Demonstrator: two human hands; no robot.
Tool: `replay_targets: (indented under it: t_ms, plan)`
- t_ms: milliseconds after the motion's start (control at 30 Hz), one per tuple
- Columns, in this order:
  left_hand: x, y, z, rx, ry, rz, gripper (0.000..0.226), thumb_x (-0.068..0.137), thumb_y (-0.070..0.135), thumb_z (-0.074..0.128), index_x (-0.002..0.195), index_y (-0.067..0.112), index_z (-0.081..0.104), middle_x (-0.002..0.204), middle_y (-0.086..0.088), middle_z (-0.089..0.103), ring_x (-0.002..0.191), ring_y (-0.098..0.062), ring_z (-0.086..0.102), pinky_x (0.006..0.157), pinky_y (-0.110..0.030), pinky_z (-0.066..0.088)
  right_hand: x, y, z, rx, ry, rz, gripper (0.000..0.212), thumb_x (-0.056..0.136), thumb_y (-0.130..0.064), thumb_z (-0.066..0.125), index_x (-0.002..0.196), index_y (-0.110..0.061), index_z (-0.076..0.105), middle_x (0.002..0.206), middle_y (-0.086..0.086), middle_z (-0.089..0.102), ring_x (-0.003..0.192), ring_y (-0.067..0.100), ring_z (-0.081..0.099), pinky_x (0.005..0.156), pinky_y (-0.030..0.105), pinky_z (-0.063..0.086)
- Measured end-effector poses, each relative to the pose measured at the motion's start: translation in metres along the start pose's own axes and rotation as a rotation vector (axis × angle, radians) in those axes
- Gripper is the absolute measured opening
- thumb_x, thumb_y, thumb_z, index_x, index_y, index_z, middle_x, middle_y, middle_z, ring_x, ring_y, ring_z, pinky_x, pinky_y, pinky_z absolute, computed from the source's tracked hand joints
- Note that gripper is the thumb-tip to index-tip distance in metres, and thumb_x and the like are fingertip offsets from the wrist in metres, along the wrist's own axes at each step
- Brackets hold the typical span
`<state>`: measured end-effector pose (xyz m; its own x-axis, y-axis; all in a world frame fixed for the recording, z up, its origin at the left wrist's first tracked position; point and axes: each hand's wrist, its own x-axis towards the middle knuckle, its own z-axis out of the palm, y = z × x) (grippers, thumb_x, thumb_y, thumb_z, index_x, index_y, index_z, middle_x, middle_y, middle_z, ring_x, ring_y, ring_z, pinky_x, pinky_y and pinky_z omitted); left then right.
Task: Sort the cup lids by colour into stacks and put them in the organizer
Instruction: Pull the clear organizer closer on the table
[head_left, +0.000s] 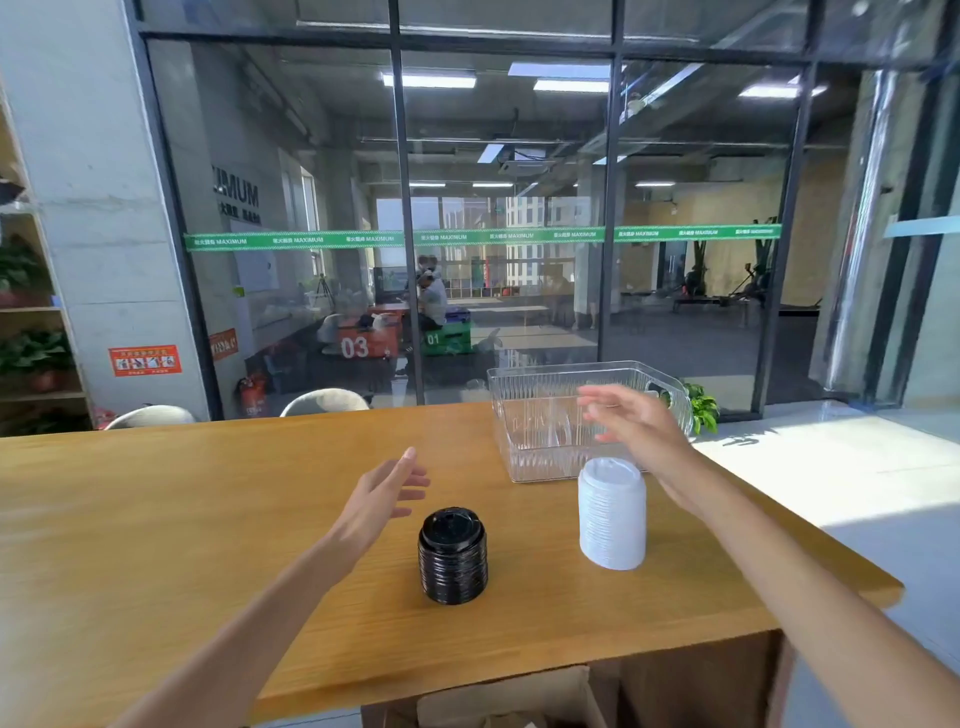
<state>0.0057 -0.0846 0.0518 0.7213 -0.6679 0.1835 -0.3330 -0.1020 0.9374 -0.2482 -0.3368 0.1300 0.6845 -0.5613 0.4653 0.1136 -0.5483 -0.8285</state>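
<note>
2 stacks upright on wooden counter (156, 519): black lid stack (453, 556) at centre, white lid stack (612, 514) at its 2 o'clock, apart. Clear organizer (530, 415) at 12 o'clock of white stack, just beside. Left hand (376, 499) and right hand (631, 421) raised, fingers spread loose, holding nothing.

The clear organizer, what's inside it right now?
No lids show inside the clear organizer; both stacks stand outside. The right hand covers part of its interior, so that part stays unseen.

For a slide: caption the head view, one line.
Open hands, left and right, above black stack and white stack beside the clear organizer.
</note>
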Motion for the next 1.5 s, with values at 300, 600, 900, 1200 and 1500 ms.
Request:
replay_targets:
  t_ms: [300,600,900,1200,1500]
  plan:
    - [0.05,0.011,0.019,0.1,-0.124,-0.131,0.04,0.111,0.05,0.052,0.132,0.02,0.069,0.133,0.001,0.072,0.119,-0.015,0.07,0.11,-0.039,0.055,0.027,0.081,-0.061,-0.123,0.188,0.209,0.019,0.108,-0.02,0.063,0.12,-0.026,0.075,0.128,-0.002,0.071,0.115,0.016,0.069,0.096,0.04,0.06]
    - [0.109,0.036,0.063,0.119,-0.198,-0.257,0.064,0.109,0.044,0.061,0.162,0.015,0.042,0.164,-0.008,0.046,0.137,-0.028,0.059,0.12,-0.046,0.046,0.047,0.154,-0.084,-0.064,0.345,0.425,0.062,0.106,-0.025,0.067,0.16,-0.014,0.038,0.159,0.011,0.048,0.14,0.03,0.052,0.117,0.055,0.046]
    - [0.152,0.024,0.09,0.284,-0.24,-0.167,0.125,0.08,0.065,0.086,0.173,0.025,0.013,0.176,-0.008,0.027,0.158,-0.033,0.033,0.13,-0.053,0.03,0.067,0.194,-0.089,-0.081,0.344,0.46,0.098,0.096,-0.036,0.081,0.169,-0.022,0.017,0.175,0.002,0.025,0.157,0.029,0.032,0.126,0.051,0.033]
    - [0.172,0.002,0.102,0.426,-0.351,-0.042,0.138,0.078,0.052,0.092,0.173,0.022,-0.003,0.179,-0.008,0.016,0.164,-0.028,0.022,0.13,-0.049,0.029,0.082,0.219,-0.09,-0.114,0.247,0.443,0.128,0.077,-0.036,0.097,0.171,-0.025,0.01,0.175,0.002,0.026,0.159,0.027,0.031,0.127,0.053,0.033]
    - [0.185,-0.006,0.111,0.341,-0.352,0.002,0.132,0.072,0.043,0.099,0.17,0.034,0.011,0.171,-0.013,0.037,0.155,-0.034,0.04,0.124,-0.051,0.041,0.09,0.231,-0.088,-0.226,0.241,0.428,0.115,0.073,-0.038,0.099,0.163,-0.015,0.031,0.157,0.012,0.052,0.146,0.03,0.048,0.118,0.049,0.044]
